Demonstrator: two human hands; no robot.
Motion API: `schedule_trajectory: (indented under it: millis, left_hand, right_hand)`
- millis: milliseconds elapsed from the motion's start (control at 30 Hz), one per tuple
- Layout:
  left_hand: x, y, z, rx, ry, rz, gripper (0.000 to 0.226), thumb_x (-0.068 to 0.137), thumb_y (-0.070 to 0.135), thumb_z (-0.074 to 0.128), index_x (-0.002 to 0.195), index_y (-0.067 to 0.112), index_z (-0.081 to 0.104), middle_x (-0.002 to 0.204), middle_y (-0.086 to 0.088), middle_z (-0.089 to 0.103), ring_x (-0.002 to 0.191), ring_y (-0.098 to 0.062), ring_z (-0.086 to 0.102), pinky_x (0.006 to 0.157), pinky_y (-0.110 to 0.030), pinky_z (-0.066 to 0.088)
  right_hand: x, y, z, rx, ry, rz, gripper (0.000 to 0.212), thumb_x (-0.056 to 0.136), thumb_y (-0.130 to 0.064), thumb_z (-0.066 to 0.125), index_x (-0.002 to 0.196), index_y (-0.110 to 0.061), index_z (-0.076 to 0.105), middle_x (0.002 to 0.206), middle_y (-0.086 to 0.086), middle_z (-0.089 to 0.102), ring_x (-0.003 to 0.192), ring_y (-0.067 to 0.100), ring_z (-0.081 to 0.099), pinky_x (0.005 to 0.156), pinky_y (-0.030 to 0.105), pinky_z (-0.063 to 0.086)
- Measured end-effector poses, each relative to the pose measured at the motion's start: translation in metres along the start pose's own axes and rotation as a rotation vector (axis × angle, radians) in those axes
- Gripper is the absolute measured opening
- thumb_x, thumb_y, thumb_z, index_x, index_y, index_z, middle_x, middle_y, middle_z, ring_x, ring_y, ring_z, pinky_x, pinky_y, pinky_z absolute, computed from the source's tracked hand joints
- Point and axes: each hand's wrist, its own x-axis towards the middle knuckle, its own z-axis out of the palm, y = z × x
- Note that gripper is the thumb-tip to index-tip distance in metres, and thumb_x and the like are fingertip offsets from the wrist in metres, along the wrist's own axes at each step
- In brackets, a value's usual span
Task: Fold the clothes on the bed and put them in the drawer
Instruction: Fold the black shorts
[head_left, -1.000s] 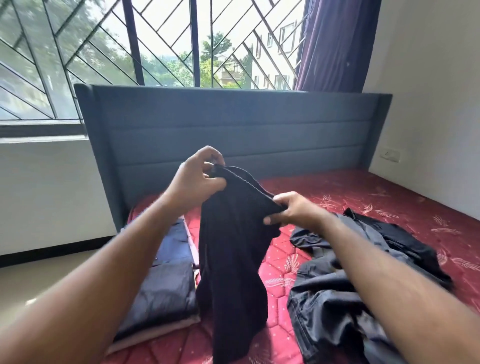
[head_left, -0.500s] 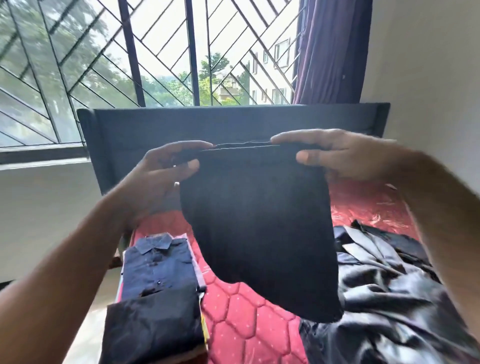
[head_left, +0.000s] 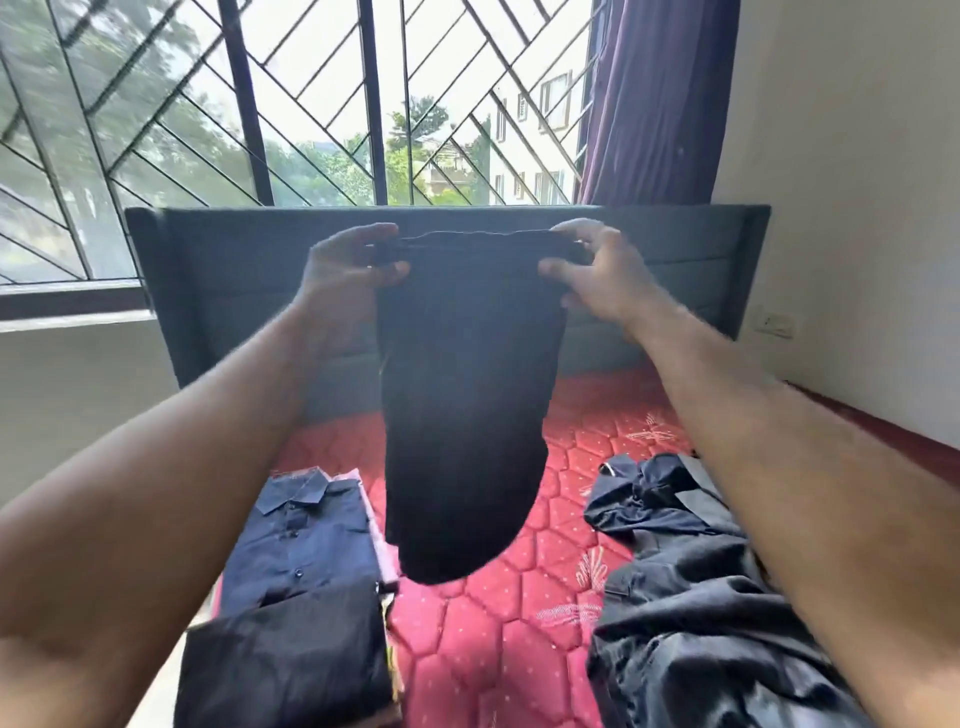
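- Head view: red quilted mattress (head_left: 467, 639) fills the floor of my picture, with a grey headboard (head_left: 218, 280) behind it, a barred window (head_left: 311, 104) above that and a purple curtain (head_left: 660, 93) at the right.
- I see my left hand (head_left: 343, 270) raised in front of the headboard, thumb and fingers pinching the top left corner of a black garment (head_left: 462, 415).
- I see my right hand (head_left: 597, 270) level with it, pinching the top right corner; the top edge runs taut between the two hands.
- From that edge the garment hangs free above the mattress, its lower end narrowing and clear of the bed; I cannot tell what kind of garment it is.
- On the mattress at the left lies a folded navy shirt (head_left: 306, 535), collar towards the headboard, with a folded black piece (head_left: 285, 665) overlapping its near end.
- At the right a loose heap (head_left: 696, 608) of dark clothes lies crumpled, partly under my right forearm.
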Motion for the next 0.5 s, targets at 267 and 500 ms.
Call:
schedule_trajectory:
  millis: [267,500]
  left_hand:
    - [-0.116,-0.041,-0.011,-0.032,-0.255,-0.083,0.047,0.062,-0.008,0.08,0.103,0.01,0.069,0.094,-0.009,0.072,0.072,-0.014,0.066,0.062,-0.025,0.056]
    - [-0.313,-0.213,0.015,0.365,-0.477,-0.353,0.069,0.059,0.003,0.065,0.101,0.058,0.061,0.092,0.02,0.07,0.078,0.009,0.061,0.073,-0.02,0.052]
  right_hand:
    - [-0.108,0.047,-0.01,0.219,-0.21,-0.024,0.047,0.075,0.006,0.077,0.114,-0.016,0.064,0.104,0.01,0.069,0.088,0.014,0.065,0.085,0.033,0.054]
    - [-0.29,0.198,0.051,-0.203,-0.644,0.354,0.046,0.068,0.009,0.079,0.108,-0.012,0.069,0.095,0.0,0.067,0.084,-0.005,0.056,0.082,0.021,0.042]
